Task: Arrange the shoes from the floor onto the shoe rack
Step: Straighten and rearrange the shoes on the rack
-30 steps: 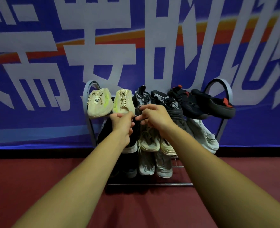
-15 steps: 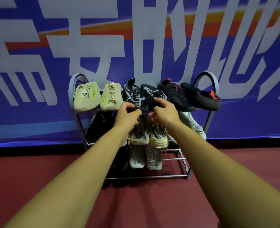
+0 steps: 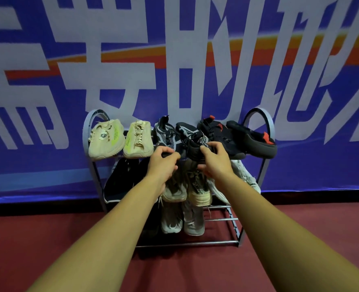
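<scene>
On the shoe rack's (image 3: 87, 131) top shelf, my left hand (image 3: 163, 164) grips one black knit sneaker (image 3: 164, 133), my right hand (image 3: 216, 159) its mate (image 3: 187, 130); red floor (image 3: 47, 239), blue banner (image 3: 195, 85) behind.

A shoe rack (image 3: 86, 144) stands on the floor (image 3: 47, 239), backed against a banner (image 3: 174, 60). Three pairs sit side by side along its top shelf: the left-end pair (image 3: 106, 140), the centre pair (image 3: 168, 133) and the right-end pair (image 3: 252, 142). At that shelf's front edge, a person's left hand (image 3: 163, 163) holds the centre pair's left shoe and the right hand (image 3: 215, 157) its right shoe. On the middle shelf lie the lower left pair (image 3: 119, 180), the lower centre pair (image 3: 197, 190) and, at the right end, the lower right shoes (image 3: 244, 175). The bottom pair (image 3: 182, 220) sits at the centre of the lowest shelf.
</scene>
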Tool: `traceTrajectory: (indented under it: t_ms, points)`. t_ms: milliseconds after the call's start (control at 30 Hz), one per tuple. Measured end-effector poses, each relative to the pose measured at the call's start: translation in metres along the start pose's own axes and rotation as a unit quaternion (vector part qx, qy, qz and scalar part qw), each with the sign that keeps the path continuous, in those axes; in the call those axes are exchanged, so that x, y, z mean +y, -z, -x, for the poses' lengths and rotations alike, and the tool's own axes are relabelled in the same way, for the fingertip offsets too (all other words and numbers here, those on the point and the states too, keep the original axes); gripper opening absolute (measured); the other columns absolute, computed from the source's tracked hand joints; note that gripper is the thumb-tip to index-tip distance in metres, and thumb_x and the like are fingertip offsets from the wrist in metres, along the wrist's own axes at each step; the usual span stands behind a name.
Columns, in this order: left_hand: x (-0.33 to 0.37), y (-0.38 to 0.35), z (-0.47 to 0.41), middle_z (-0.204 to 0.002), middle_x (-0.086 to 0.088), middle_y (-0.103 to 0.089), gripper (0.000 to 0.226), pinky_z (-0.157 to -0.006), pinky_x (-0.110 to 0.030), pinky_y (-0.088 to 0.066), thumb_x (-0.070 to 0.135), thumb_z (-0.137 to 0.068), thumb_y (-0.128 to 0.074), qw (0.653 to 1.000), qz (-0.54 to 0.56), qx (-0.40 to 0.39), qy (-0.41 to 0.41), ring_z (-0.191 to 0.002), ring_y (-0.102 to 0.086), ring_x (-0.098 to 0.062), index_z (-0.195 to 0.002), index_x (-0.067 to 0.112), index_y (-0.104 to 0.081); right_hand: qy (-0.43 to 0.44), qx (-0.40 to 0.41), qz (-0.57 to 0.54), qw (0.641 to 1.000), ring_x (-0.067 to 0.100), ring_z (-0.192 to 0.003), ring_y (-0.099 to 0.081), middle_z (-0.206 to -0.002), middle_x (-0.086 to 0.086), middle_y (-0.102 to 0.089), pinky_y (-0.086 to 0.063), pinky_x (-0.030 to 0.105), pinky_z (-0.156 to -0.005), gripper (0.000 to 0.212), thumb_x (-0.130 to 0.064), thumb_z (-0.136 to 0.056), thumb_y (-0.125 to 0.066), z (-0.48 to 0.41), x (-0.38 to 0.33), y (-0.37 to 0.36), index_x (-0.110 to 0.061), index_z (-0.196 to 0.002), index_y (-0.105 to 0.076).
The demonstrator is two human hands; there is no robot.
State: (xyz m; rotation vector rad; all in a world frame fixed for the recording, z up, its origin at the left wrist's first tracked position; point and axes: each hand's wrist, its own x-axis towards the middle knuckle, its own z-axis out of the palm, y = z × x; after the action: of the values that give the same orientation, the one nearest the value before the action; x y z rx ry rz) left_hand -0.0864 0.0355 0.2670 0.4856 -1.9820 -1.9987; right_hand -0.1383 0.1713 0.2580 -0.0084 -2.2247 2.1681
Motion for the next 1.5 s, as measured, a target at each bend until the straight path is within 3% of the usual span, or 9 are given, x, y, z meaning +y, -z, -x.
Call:
traceTrajectory:
  t_ms: [300, 467, 633, 833, 1000, 1100, 1200, 1400, 1500]
  points:
    - [-0.002, 0.0, 0.001, -0.087, -0.001, -0.065, 0.017, -0.052, -0.022, -0.041, 0.024, -0.091, -0.064, 1.0, -0.026, 0.0, -0.002, -0.068, -0.057, -0.013, -0.107, 0.025, -0.06, -0.008, 0.0, -0.197, 0.98, 0.013, -0.061, -0.059, -0.107, 0.009, -0.069, -0.04, 0.017, -0.039, 0.014, -0.031, -0.093, -0.069, 0.007, -0.028, -0.001, -0.023, -0.099, -0.059]
    - [0.011, 0.006, 0.009, -0.076, -0.001, -0.067, 0.02, -0.049, -0.022, -0.035, 0.038, -0.094, -0.058, 0.998, 0.015, -0.055, 0.03, -0.056, -0.052, -0.009, -0.107, 0.025, -0.065, 0.057, -0.063, -0.14, 0.986, 0.014, -0.061, -0.059, -0.105, 0.012, -0.068, -0.039, 0.017, -0.043, 0.015, -0.022, -0.091, -0.072, 0.019, -0.028, 0.003, -0.021, -0.099, -0.059]
    - [0.026, 0.006, 0.014, -0.09, -0.006, -0.073, 0.045, -0.052, -0.024, -0.04, 0.058, -0.087, -0.062, 0.99, 0.105, -0.086, 0.049, -0.064, -0.062, -0.013, -0.112, 0.021, -0.064, 0.087, -0.125, -0.13, 0.98, 0.007, -0.053, -0.056, -0.09, 0.003, -0.067, -0.039, 0.019, -0.046, 0.014, -0.022, -0.088, -0.074, 0.031, -0.028, 0.001, -0.025, -0.097, -0.064]
    - [0.027, 0.003, 0.014, -0.075, -0.002, -0.065, 0.039, -0.041, -0.019, -0.03, 0.041, -0.085, -0.064, 0.988, 0.133, -0.049, 0.063, -0.049, -0.05, -0.006, -0.114, 0.014, -0.061, 0.109, -0.158, -0.124, 0.973, 0.011, -0.058, -0.053, -0.098, 0.004, -0.07, -0.038, 0.019, -0.047, 0.032, -0.019, -0.097, -0.055, 0.037, -0.03, 0.001, -0.038, -0.116, -0.073]
    - [0.028, 0.007, 0.013, -0.059, 0.004, -0.05, 0.014, -0.044, -0.022, -0.026, 0.034, -0.083, -0.058, 0.984, 0.168, -0.03, 0.055, -0.046, -0.038, -0.008, -0.077, 0.022, -0.055, 0.026, -0.105, -0.184, 0.977, 0.011, -0.05, -0.049, -0.097, 0.007, -0.076, -0.037, 0.019, -0.046, 0.035, -0.038, -0.099, -0.056, 0.028, -0.036, 0.006, -0.029, -0.132, -0.056]
    - [0.03, 0.013, 0.012, -0.074, 0.001, -0.065, 0.02, -0.048, -0.023, -0.039, 0.036, -0.074, -0.064, 0.981, 0.193, -0.01, 0.035, -0.057, -0.055, -0.013, -0.086, 0.019, -0.065, -0.02, -0.106, -0.195, 0.975, 0.008, -0.049, -0.044, -0.092, 0.005, -0.078, -0.033, 0.017, -0.043, 0.035, -0.045, -0.096, -0.059, 0.025, -0.034, 0.009, -0.015, -0.11, -0.069]
    - [0.031, 0.019, 0.011, -0.109, -0.014, -0.074, 0.054, -0.067, -0.033, -0.054, 0.032, -0.069, -0.065, 0.968, 0.244, -0.046, 0.046, -0.089, -0.068, -0.027, -0.115, 0.006, -0.071, -0.041, -0.09, -0.236, 0.967, 0.007, -0.054, -0.043, -0.092, 0.005, -0.078, -0.029, 0.015, -0.04, 0.04, -0.049, -0.091, -0.065, 0.022, -0.031, 0.008, -0.012, -0.105, -0.068]
    - [0.028, 0.023, 0.01, -0.113, -0.009, -0.073, 0.057, -0.084, -0.034, -0.054, 0.048, -0.077, -0.069, 0.931, 0.36, -0.048, 0.041, -0.101, -0.07, -0.025, -0.12, 0.01, -0.069, -0.08, -0.108, -0.298, 0.945, 0.002, -0.038, -0.032, -0.099, 0.018, -0.076, -0.023, 0.014, -0.034, 0.031, -0.031, -0.093, -0.068, 0.019, -0.033, 0.005, -0.015, -0.115, -0.052]
    - [0.029, 0.021, 0.016, -0.081, -0.004, -0.066, 0.033, -0.064, -0.028, -0.042, 0.042, -0.083, -0.057, 0.903, 0.427, -0.039, 0.037, -0.072, -0.06, -0.019, -0.09, 0.011, -0.066, -0.104, -0.116, -0.355, 0.922, 0.001, -0.034, -0.033, -0.095, 0.019, -0.075, -0.023, 0.012, -0.03, 0.017, -0.029, -0.095, -0.066, 0.017, -0.038, 0.0, -0.013, -0.098, -0.059]
